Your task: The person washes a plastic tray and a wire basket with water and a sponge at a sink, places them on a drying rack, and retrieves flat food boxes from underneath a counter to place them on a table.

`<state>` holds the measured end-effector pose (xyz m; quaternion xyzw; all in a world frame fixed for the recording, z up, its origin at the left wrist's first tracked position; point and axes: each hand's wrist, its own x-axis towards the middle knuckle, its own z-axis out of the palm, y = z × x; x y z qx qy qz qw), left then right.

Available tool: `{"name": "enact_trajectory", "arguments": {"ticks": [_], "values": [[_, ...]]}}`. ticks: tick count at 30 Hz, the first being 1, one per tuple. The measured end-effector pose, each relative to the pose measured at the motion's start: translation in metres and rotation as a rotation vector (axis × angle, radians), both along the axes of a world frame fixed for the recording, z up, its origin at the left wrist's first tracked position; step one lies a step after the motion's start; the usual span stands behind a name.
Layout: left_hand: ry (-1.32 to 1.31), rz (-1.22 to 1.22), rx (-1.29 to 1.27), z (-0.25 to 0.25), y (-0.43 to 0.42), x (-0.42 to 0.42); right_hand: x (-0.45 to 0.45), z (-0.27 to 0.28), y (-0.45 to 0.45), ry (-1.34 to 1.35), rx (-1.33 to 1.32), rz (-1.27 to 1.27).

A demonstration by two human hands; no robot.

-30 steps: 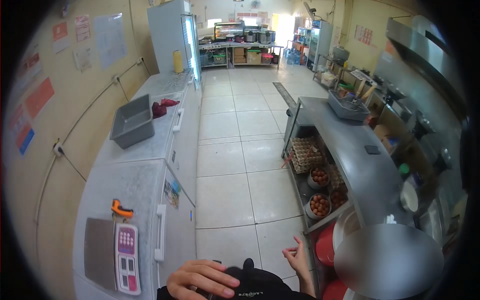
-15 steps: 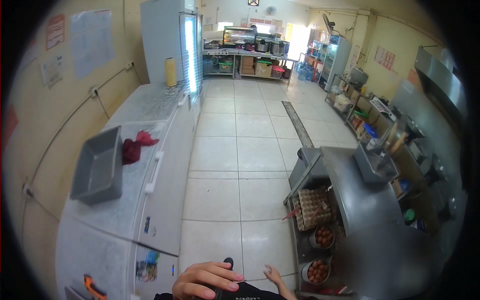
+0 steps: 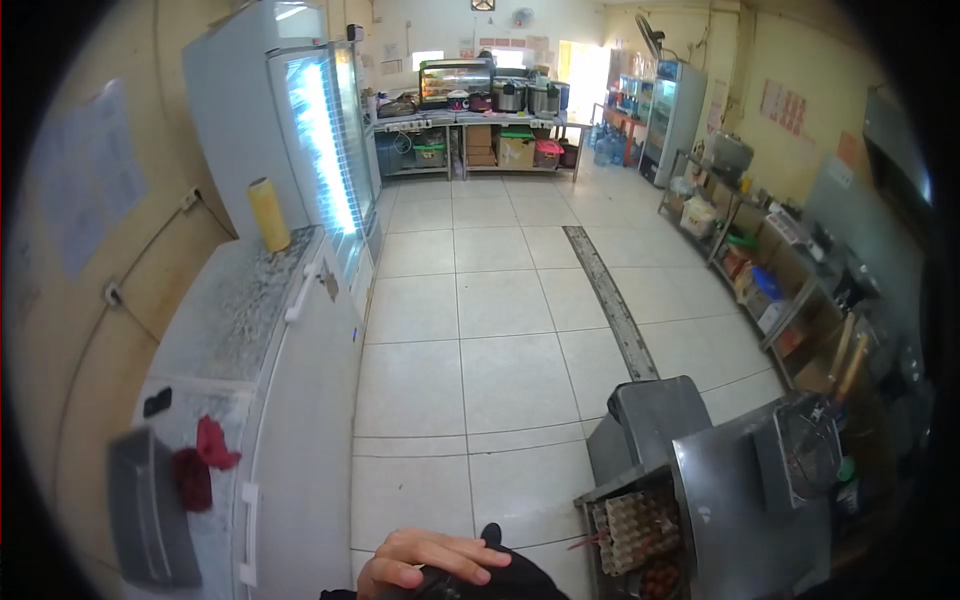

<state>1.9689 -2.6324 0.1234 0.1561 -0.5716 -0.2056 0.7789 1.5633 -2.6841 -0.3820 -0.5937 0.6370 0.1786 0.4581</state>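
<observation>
My left hand (image 3: 432, 556) is at the bottom centre, in front of my dark clothing. Its fingers curl over something black that I cannot make out, mostly hidden under the hand. My right hand is outside the view. Just beyond the left hand, the tip of a dark shoe (image 3: 492, 534) shows on the white tiled floor (image 3: 410, 480).
Left stands a white chest freezer (image 3: 310, 420) carrying a grey tub (image 3: 150, 510), red cloth (image 3: 215, 445) and yellow roll (image 3: 268, 215). A lidded grey bin (image 3: 660, 415), steel table (image 3: 730, 500) and egg trays (image 3: 635, 530) stand right. A counter (image 3: 440, 122) crosses the far end.
The view has moved forward along the aisle, so the freezer, tub and steel table appear nearer and lower. My right hand has left the frame; the left stays at the bottom centre.
</observation>
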Motion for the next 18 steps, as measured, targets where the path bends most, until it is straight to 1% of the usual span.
{"name": "enact_trajectory", "arguments": {"ticks": [1, 2, 4, 5, 6, 7, 8, 9, 10, 11, 12, 13, 14, 15, 16, 17, 18], "values": [[-0.003, -0.005, 0.018, 0.008, -0.019, 0.027, 0.026, -0.001, -0.04, -0.039, -0.028, 0.034], [-0.112, -0.21, 0.297, 0.014, -0.034, 0.062, 0.055, -0.003, -0.085, -0.093, -0.066, 0.073], [-0.187, -0.361, 0.429, 0.023, -0.089, 0.096, 0.128, -0.01, -0.185, -0.273, -0.18, 0.149], [-0.171, -0.36, 0.422, 0.023, -0.122, 0.098, 0.171, -0.007, -0.244, -0.375, -0.244, 0.167], [-0.071, -0.205, 0.186, 0.022, -0.158, 0.1, 0.223, 0.009, -0.305, -0.471, -0.309, 0.162], [0.02, -0.049, -0.048, 0.022, -0.191, 0.108, 0.29, 0.04, -0.369, -0.541, -0.362, 0.117], [-0.182, -0.016, 0.095, 0.028, -0.213, 0.133, 0.357, 0.074, -0.431, -0.613, -0.416, 0.077], [-0.188, -0.015, 0.089, 0.027, -0.245, 0.149, 0.412, 0.13, -0.484, -0.824, -0.488, 0.162], [-0.215, -0.005, 0.065, 0.026, -0.279, 0.165, 0.46, 0.21, -0.515, -0.956, -0.619, 0.113], [-0.247, 0.001, 0.039, 0.023, -0.313, 0.183, 0.496, 0.276, -0.539, -1.193, -0.613, 0.075], [-0.258, -0.009, 0.034, 0.019, -0.347, 0.2, 0.517, 0.335, -0.559, -1.426, -0.603, 0.034], [-0.272, -0.004, -0.015, 0.014, -0.382, 0.218, 0.526, 0.389, -0.581, -1.487, -0.779, 0.156], [-0.276, -0.001, -0.056, 0.009, -0.418, 0.235, 0.528, 0.431, -0.597, -1.527, -0.949, 0.281], [-0.267, -0.014, -0.057, 0.006, -0.457, 0.255, 0.526, 0.464, -0.61, -1.649, -1.067, 0.301], [-0.313, -0.091, -0.085, 0.007, -0.495, 0.275, 0.523, 0.49, -0.623, -1.757, -1.174, 0.314], [-0.357, -0.176, -0.103, 0.011, -0.531, 0.292, 0.525, 0.508, -0.643, -1.921, -1.246, 0.346], [-0.361, -0.136, -0.088, 0.017, -0.568, 0.298, 0.528, 0.522, -0.663, -2.085, -1.324, 0.368]]}}
